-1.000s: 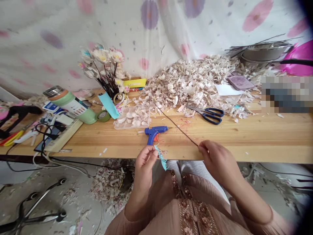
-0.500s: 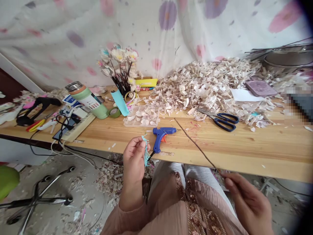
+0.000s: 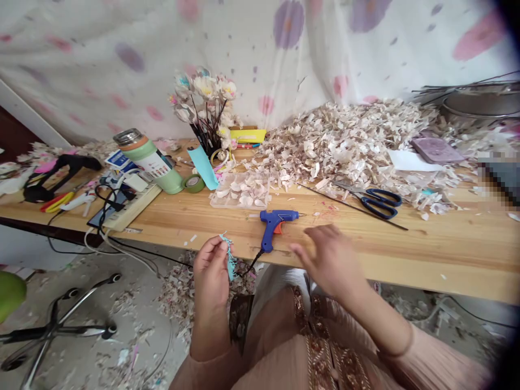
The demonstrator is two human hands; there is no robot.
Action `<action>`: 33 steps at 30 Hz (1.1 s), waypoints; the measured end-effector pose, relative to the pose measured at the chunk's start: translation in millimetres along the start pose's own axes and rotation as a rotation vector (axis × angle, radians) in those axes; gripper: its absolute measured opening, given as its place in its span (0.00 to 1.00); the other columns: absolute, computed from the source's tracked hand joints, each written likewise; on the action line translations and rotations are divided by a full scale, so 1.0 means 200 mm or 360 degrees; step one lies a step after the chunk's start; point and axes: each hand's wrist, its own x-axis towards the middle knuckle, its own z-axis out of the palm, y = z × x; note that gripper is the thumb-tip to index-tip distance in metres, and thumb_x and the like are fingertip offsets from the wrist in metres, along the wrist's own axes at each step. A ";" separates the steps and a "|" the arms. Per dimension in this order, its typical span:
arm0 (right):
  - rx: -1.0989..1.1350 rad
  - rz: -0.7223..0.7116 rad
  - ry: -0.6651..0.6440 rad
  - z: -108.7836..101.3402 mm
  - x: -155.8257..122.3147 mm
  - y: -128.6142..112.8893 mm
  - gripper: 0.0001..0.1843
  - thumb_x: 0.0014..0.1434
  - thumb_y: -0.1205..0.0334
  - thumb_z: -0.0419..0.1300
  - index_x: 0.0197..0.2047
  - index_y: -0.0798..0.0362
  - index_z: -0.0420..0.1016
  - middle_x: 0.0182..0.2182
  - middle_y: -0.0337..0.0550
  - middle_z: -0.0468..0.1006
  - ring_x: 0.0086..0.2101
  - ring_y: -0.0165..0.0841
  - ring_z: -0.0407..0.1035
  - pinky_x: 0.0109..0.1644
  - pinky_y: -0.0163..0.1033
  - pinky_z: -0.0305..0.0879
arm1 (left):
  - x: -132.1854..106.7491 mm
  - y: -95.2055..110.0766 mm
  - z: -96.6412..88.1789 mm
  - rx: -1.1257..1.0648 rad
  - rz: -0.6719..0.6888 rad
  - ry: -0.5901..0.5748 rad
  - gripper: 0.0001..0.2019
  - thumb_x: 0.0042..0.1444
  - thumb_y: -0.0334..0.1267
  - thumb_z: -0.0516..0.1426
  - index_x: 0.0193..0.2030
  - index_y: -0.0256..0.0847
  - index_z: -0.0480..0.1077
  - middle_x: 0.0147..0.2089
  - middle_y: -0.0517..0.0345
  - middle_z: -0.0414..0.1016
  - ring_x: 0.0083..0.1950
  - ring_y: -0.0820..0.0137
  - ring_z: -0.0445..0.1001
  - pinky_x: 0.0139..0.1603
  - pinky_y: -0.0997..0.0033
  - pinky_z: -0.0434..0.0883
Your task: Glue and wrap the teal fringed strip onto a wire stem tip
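Note:
My left hand point(image 3: 211, 271) is closed in a pinch on a small fringed teal paper strip point(image 3: 229, 257), held just off the front edge of the wooden table point(image 3: 406, 249). My right hand point(image 3: 329, 257) hovers over the table with fingers stretched out, a little right of the blue glue gun point(image 3: 274, 223); it holds nothing. A thin dark stick point(image 3: 353, 207) lies flat on the table beyond my right hand, next to the blue-handled scissors point(image 3: 376, 199).
A big heap of pale petals point(image 3: 349, 141) covers the back of the table. A clear tray of petals point(image 3: 241, 192), a bunch of paper flowers point(image 3: 205, 108), a green flask point(image 3: 148, 160), a tape roll point(image 3: 194, 184) and a power strip point(image 3: 130, 208) stand at the left. A chair base point(image 3: 60, 325) is on the littered floor.
My right hand has let go of the thin stick, which now lies on the table by the scissors, and has moved left toward the glue gun. The left hand keeps the teal strip.

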 end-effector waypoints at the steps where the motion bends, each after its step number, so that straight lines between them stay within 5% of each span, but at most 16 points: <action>1: -0.0019 0.0007 -0.0102 0.03 0.05 -0.09 0.27 0.64 0.41 0.50 0.39 0.58 0.75 0.34 0.56 0.78 0.40 0.47 0.69 0.43 0.46 0.63 | 0.00 -0.01 0.00 0.0002 -0.0008 -0.0013 0.15 0.37 0.39 0.71 0.32 0.39 0.76 0.30 0.60 0.76 0.29 0.76 0.72 0.32 0.78 0.68; 4: -0.0065 0.0116 -0.0204 0.12 0.17 -0.28 0.36 0.59 0.30 0.48 0.36 0.59 0.74 0.34 0.59 0.77 0.41 0.51 0.69 0.44 0.48 0.62 | -0.01 -0.03 0.00 0.0031 -0.0047 -0.0026 0.14 0.39 0.40 0.71 0.32 0.39 0.76 0.28 0.62 0.75 0.30 0.77 0.71 0.33 0.79 0.67; 8: -0.0086 0.0151 -0.0203 0.21 0.24 -0.34 0.36 0.59 0.32 0.50 0.41 0.62 0.73 0.39 0.62 0.76 0.45 0.53 0.68 0.46 0.50 0.62 | -0.02 -0.05 -0.03 0.0096 -0.0035 -0.0007 0.14 0.40 0.42 0.70 0.32 0.39 0.76 0.29 0.62 0.75 0.30 0.78 0.70 0.33 0.80 0.66; 14: -0.0130 0.0177 -0.0361 0.14 0.20 -0.24 0.16 0.58 0.58 0.57 0.41 0.63 0.73 0.38 0.59 0.77 0.43 0.48 0.70 0.44 0.45 0.62 | -0.03 -0.06 -0.04 0.0156 0.0004 -0.0001 0.15 0.41 0.43 0.69 0.33 0.38 0.76 0.31 0.60 0.75 0.32 0.75 0.70 0.35 0.77 0.67; 22: -0.0088 0.0093 -0.0251 0.09 0.11 -0.05 0.18 0.62 0.49 0.55 0.36 0.57 0.72 0.34 0.54 0.76 0.41 0.46 0.69 0.42 0.44 0.63 | -0.09 -0.05 0.01 0.0283 -0.0010 -0.0232 0.14 0.45 0.46 0.68 0.31 0.38 0.75 0.26 0.62 0.70 0.29 0.75 0.66 0.32 0.77 0.64; 25: 0.0449 0.0094 -0.0134 0.04 -0.02 0.03 0.20 0.66 0.48 0.50 0.34 0.54 0.70 0.32 0.50 0.75 0.37 0.43 0.69 0.42 0.44 0.63 | -0.10 -0.03 0.03 0.0301 0.0011 -0.0300 0.13 0.48 0.47 0.66 0.31 0.39 0.74 0.25 0.62 0.69 0.28 0.75 0.65 0.31 0.77 0.64; 30: 0.2042 0.0401 0.0094 0.00 -0.34 0.03 0.22 0.65 0.43 0.46 0.48 0.48 0.70 0.40 0.49 0.75 0.35 0.41 0.68 0.36 0.44 0.66 | -0.14 -0.05 0.10 0.0341 0.0001 -0.0375 0.12 0.50 0.47 0.65 0.31 0.40 0.75 0.25 0.62 0.69 0.28 0.75 0.65 0.30 0.78 0.64; 33: 0.2445 0.0469 0.0219 0.00 -0.44 0.00 0.22 0.63 0.43 0.48 0.49 0.48 0.70 0.41 0.50 0.72 0.34 0.40 0.66 0.33 0.42 0.65 | -0.16 -0.07 0.16 0.0428 0.0027 -0.0447 0.12 0.51 0.46 0.65 0.33 0.39 0.75 0.27 0.60 0.71 0.28 0.74 0.67 0.30 0.76 0.65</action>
